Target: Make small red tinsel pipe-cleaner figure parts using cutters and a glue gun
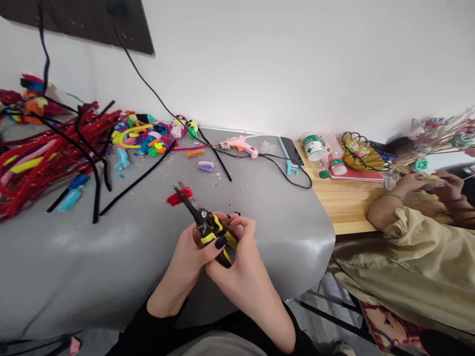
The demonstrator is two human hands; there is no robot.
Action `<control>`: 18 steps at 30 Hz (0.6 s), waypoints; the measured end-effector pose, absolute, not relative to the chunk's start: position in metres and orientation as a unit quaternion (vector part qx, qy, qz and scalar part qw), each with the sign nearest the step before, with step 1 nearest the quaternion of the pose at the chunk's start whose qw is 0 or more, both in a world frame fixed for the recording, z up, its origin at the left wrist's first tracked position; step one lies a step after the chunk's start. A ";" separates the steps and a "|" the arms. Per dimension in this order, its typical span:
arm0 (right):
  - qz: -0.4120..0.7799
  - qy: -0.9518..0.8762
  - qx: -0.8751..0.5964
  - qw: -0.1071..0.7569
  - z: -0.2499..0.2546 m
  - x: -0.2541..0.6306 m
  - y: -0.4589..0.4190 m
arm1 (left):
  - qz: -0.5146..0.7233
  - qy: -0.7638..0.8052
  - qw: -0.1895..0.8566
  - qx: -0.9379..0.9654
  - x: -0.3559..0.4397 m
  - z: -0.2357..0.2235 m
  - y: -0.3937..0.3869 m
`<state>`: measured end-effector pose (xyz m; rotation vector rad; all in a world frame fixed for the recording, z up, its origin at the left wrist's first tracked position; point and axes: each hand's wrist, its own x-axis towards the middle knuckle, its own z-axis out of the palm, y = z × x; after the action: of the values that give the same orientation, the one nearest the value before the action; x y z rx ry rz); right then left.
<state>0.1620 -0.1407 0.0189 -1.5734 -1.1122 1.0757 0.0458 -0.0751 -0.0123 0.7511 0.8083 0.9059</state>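
Both my hands are closed around a pair of pliers (202,216) with black and yellow handles, tilted toward the upper left. My left hand (188,254) grips it near the pivot, thumb across the handle. My right hand (241,249) wraps the handle ends from the other side. A short fuzzy red pipe cleaner piece (175,199) shows on both sides of the jaws; whether they pinch it I cannot tell. Beyond it lie an orange piece (195,153), a purple piece (205,166) and a pink glue gun (239,145).
Red tinsel stems (67,153) and colourful pipe cleaner pieces (148,138) heap at the left. A phone (291,151) and black cable (302,185) lie rearward. A wooden table (345,200) adjoins at right, holding a bottle (337,160). Another person's hands (426,185) work there.
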 end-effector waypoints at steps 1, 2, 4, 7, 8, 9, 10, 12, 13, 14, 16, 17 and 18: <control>0.437 -0.443 -0.653 0.431 0.019 0.162 -0.142 | 0.428 0.374 0.750 0.338 0.044 -0.012 -0.073; 0.438 -0.436 -0.671 0.409 0.020 0.163 -0.143 | 0.439 0.376 0.745 0.333 0.043 -0.012 -0.071; 0.436 -0.439 -0.693 0.370 0.021 0.164 -0.144 | 0.449 0.376 0.738 0.334 0.040 -0.011 -0.067; 0.438 -0.473 -0.687 0.335 0.022 0.167 -0.137 | 0.440 0.373 0.735 0.357 0.038 -0.010 -0.059; 0.439 -0.482 -0.684 0.326 0.021 0.168 -0.133 | 0.439 0.373 0.733 0.362 0.039 -0.011 -0.057; 0.438 -0.491 -0.682 0.319 0.021 0.170 -0.129 | 0.439 0.374 0.730 0.365 0.039 -0.011 -0.054; 0.437 -0.500 -0.677 0.318 0.020 0.172 -0.123 | 0.442 0.375 0.729 0.365 0.040 -0.012 -0.051; 0.430 -0.521 -0.657 0.335 0.018 0.175 -0.111 | 0.454 0.375 0.724 0.359 0.042 -0.013 -0.045; 0.425 -0.530 -0.645 0.349 0.016 0.177 -0.105 | 0.462 0.375 0.721 0.356 0.044 -0.013 -0.041; 0.418 -0.537 -0.636 0.363 0.014 0.179 -0.099 | 0.469 0.375 0.718 0.352 0.046 -0.012 -0.038; 0.395 -0.544 -0.633 0.383 0.009 0.181 -0.087 | 0.484 0.374 0.713 0.342 0.052 -0.010 -0.030; 0.382 -0.547 -0.635 0.390 0.007 0.182 -0.081 | 0.490 0.371 0.713 0.338 0.055 -0.010 -0.027; 0.369 -0.551 -0.636 0.394 0.004 0.183 -0.076 | 0.492 0.365 0.714 0.338 0.058 -0.009 -0.024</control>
<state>0.1827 -0.0761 0.0045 -1.6139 -1.3973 0.9358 0.0578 -0.0241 -0.0092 0.7497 0.8084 1.0909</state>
